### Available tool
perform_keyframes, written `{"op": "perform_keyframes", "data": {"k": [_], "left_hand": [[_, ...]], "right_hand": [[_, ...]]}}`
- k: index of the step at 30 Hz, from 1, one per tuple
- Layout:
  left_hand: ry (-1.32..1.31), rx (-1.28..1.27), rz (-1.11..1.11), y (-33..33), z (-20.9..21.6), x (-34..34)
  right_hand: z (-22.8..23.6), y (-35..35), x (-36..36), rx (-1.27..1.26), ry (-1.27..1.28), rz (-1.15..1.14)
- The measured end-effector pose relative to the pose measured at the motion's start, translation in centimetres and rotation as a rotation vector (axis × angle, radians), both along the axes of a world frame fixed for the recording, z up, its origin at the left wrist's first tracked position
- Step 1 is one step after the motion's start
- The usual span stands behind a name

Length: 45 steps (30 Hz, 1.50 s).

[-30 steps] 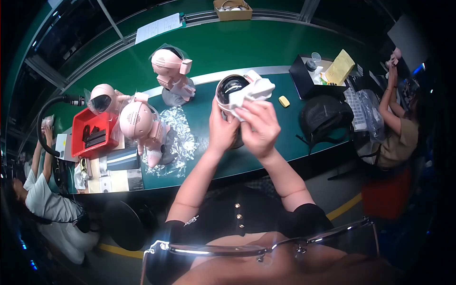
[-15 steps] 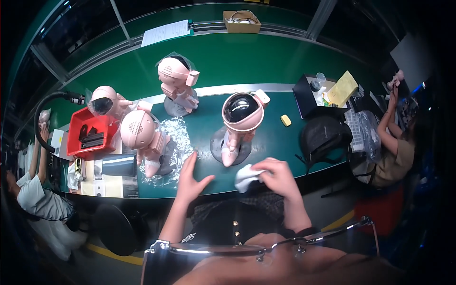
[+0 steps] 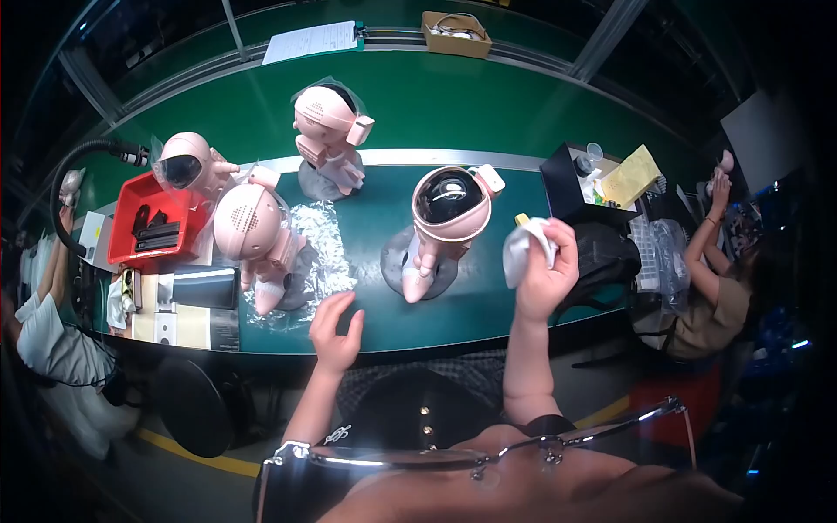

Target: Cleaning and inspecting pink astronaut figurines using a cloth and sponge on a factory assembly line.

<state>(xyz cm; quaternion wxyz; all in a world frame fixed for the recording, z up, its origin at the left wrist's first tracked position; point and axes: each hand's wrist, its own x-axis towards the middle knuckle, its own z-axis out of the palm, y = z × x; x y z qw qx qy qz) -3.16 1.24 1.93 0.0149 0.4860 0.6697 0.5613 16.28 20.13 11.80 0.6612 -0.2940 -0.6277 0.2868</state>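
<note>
A pink astronaut figure (image 3: 451,207) with a glossy black visor stands on a round grey base (image 3: 432,277) in front of me. To its right, raised above the table, my right hand (image 3: 549,275) is closed on a white cloth (image 3: 520,253). The cloth partly hides a small yellow block (image 3: 521,219). My left hand (image 3: 336,336) has its fingers apart and holds nothing, near the table's front edge. Just beyond it lies crinkled clear plastic wrap (image 3: 327,253), beside a second pink astronaut figure (image 3: 248,222) that faces away.
Two more pink figures, one at the back (image 3: 324,118) and one at the left (image 3: 183,161), wear clear film. A red bin (image 3: 131,205) holds black parts. On the right are a dark box (image 3: 567,200) and a black bag (image 3: 602,261). Other people sit at both sides.
My right hand has carried the white cloth up and to the right, away from the figure's base to beside the yellow block. My left hand has drawn back slightly toward me.
</note>
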Motion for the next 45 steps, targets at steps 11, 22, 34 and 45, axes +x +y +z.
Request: {"op": "perform_keyframes", "data": {"k": [11,22,34,45], "left_hand": [[-0.057,0.034,-0.029,-0.5,-0.3,-0.3],[-0.126,0.026,-0.07,-0.5,-0.2,-0.5],[0.06,0.04,-0.035,0.1,-0.7,-0.7],[-0.027,-0.025,-0.253,8.0,2.5,3.5]], "right_hand": [[-0.2,-4.6,-7.3,0.615,-0.71,-0.266],[0.1,-6.9,-3.0,0.026,-0.593,0.45],[-4.7,-3.2,2.0,-0.459,-0.656,0.267],[-2.0,-0.2,-6.5,0.086,-0.214,0.149]]}}
